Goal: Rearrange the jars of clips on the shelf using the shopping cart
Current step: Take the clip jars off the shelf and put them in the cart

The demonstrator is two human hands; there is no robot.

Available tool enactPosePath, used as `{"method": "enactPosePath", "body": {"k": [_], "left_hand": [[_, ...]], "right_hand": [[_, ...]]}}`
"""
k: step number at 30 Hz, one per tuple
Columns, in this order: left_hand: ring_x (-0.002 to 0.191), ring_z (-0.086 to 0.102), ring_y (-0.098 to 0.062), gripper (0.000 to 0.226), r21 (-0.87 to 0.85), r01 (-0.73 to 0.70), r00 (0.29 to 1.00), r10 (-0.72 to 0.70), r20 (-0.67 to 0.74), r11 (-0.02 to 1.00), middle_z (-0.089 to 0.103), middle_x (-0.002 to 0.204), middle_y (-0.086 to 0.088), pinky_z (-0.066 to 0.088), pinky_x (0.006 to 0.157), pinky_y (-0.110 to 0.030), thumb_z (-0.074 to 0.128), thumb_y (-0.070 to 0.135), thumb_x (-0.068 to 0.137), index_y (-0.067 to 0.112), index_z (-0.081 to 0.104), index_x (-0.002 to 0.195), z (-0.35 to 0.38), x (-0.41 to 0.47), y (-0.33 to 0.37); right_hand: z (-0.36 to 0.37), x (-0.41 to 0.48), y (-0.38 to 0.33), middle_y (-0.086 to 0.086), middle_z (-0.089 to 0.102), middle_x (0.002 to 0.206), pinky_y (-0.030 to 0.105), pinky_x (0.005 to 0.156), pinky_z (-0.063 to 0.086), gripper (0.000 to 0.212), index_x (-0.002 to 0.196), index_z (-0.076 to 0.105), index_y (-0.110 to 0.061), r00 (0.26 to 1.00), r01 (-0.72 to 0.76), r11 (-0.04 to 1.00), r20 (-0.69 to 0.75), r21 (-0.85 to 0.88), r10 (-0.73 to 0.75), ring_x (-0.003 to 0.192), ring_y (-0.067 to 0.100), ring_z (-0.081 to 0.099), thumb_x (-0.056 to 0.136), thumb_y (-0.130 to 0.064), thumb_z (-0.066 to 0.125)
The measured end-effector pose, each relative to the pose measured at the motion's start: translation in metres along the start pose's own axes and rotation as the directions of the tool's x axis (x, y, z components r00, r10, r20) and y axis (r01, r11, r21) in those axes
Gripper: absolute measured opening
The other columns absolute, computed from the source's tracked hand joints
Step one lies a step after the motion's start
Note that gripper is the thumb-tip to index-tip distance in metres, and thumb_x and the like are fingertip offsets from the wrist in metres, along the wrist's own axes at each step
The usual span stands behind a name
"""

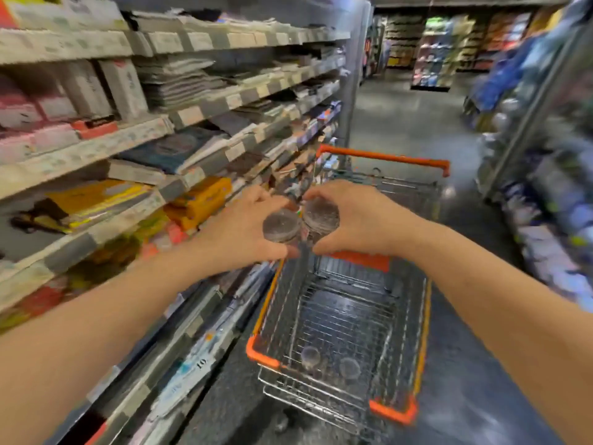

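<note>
1. Filling the frame's left, the shelf has the cart parked just beside it, probably to keep transfers short.
2. Mid-frame, the left hand and right hand each wrap a jar, the pair touching above the cart's far end.
3. Two loose jars sit lower centre, in the basket.

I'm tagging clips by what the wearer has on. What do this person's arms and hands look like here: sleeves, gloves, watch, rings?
Both are bare. The left forearm and right forearm show no sleeve up to the picture's edge. The left hand and right hand wear no gloves, and no watch, wristband or ring shows, though motion blur could hide a thin ring.
</note>
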State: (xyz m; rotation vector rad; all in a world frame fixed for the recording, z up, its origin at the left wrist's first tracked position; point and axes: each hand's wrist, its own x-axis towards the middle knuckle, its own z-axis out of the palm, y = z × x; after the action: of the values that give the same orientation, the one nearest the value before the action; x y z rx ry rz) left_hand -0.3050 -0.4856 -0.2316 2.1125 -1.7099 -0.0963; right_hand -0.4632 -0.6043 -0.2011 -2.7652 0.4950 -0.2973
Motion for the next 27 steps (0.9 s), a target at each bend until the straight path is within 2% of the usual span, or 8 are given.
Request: {"method": "enactPosePath", "body": {"k": [3, 6, 9, 12, 15, 19, 24, 27], "left_hand": [[0.112, 0.038, -0.012, 0.078, -0.046, -0.005, 0.994, 0.01, 0.112, 0.999, 0.03, 0.111, 0.007, 0.03, 0.085, -0.02, 0.076, 0.041, 0.072, 0.023, 0.039, 0.138, 0.059, 0.038, 0.005], [0.111, 0.043, -0.018, 0.077, -0.012, -0.037, 0.97, 0.039, 0.239, 0.999, 0.033, 0.116, 0.001, 0.035, 0.086, -0.023, 0.075, 0.041, 0.072, 0.023, 0.04, 0.138, 0.117, 0.07, -0.002], [0.108, 0.048, -0.022, 0.083, -0.025, -0.062, 0.932, 0.067, 0.356, 0.998, 0.038, 0.116, -0.004, 0.043, 0.091, -0.032, 0.076, 0.053, 0.065, 0.024, 0.044, 0.135, 0.176, 0.099, -0.021], [0.107, 0.049, -0.022, 0.08, -0.055, -0.069, 0.887, 0.086, 0.453, 0.996, 0.035, 0.112, -0.002, 0.042, 0.09, -0.03, 0.075, 0.052, 0.065, 0.026, 0.044, 0.134, 0.23, 0.124, -0.044], [0.108, 0.048, -0.023, 0.08, -0.053, -0.013, 0.837, 0.04, 0.545, 0.999, 0.034, 0.117, -0.004, 0.042, 0.091, -0.031, 0.073, 0.054, 0.068, 0.025, 0.041, 0.135, 0.282, 0.138, -0.064], [0.104, 0.05, -0.025, 0.075, -0.016, 0.02, 0.784, -0.006, 0.62, 1.0, 0.033, 0.124, -0.008, 0.043, 0.087, -0.032, 0.071, 0.052, 0.072, 0.02, 0.04, 0.132, 0.349, 0.14, -0.088], [0.089, 0.048, -0.017, 0.063, -0.011, -0.022, 0.764, 0.024, 0.645, 1.0, 0.035, 0.113, -0.006, 0.051, 0.085, -0.035, 0.073, 0.044, 0.072, 0.02, 0.045, 0.123, 0.421, 0.144, -0.111], [0.096, 0.044, -0.016, 0.067, 0.006, 0.019, 0.75, -0.018, 0.661, 1.0, 0.035, 0.115, -0.006, 0.047, 0.085, -0.029, 0.075, 0.038, 0.072, 0.022, 0.042, 0.128, 0.465, 0.147, -0.123]], "right_hand": [[0.029, -0.01, 0.057, -0.001, 0.051, 0.131, 0.025, 0.091, 0.041, 0.074, 0.135, 0.044, -0.021, 0.988, -0.152, 0.988, 0.032, 0.036, 0.151, 0.115, 0.016, 0.05, 0.07, -0.032, 0.077], [0.07, -0.01, 0.105, 0.002, 0.049, 0.133, 0.032, 0.094, 0.045, 0.08, 0.137, 0.041, -0.021, 0.945, -0.324, 0.945, 0.069, 0.055, 0.32, 0.117, 0.02, 0.05, 0.068, -0.032, 0.078], [0.12, -0.001, 0.146, 0.003, 0.052, 0.125, 0.036, 0.091, 0.046, 0.076, 0.131, 0.046, -0.021, 0.88, -0.471, 0.879, 0.105, 0.068, 0.463, 0.111, 0.023, 0.054, 0.064, -0.032, 0.079], [0.17, 0.003, 0.181, 0.003, 0.052, 0.123, 0.036, 0.09, 0.047, 0.068, 0.126, 0.048, -0.021, 0.794, -0.606, 0.788, 0.144, 0.113, 0.59, 0.109, 0.023, 0.054, 0.066, -0.031, 0.079], [0.222, 0.001, 0.209, 0.004, 0.052, 0.119, 0.033, 0.082, 0.048, 0.053, 0.117, 0.051, -0.021, 0.694, -0.72, 0.68, 0.151, 0.137, 0.704, 0.1, 0.023, 0.056, 0.072, -0.029, 0.076], [0.289, -0.008, 0.236, 0.007, 0.05, 0.121, 0.037, 0.088, 0.046, 0.054, 0.125, 0.045, -0.015, 0.574, -0.815, 0.577, 0.206, 0.048, 0.793, 0.108, 0.029, 0.053, 0.078, -0.031, 0.069], [0.347, -0.015, 0.273, 0.006, 0.045, 0.13, 0.036, 0.095, 0.04, 0.061, 0.131, 0.04, -0.018, 0.489, -0.861, 0.508, 0.248, -0.018, 0.836, 0.116, 0.028, 0.044, 0.079, -0.024, 0.07], [0.382, -0.011, 0.299, 0.007, 0.041, 0.133, 0.038, 0.094, 0.042, 0.064, 0.135, 0.036, -0.018, 0.393, -0.907, 0.42, 0.303, -0.027, 0.868, 0.121, 0.029, 0.041, 0.08, -0.015, 0.069]]}}
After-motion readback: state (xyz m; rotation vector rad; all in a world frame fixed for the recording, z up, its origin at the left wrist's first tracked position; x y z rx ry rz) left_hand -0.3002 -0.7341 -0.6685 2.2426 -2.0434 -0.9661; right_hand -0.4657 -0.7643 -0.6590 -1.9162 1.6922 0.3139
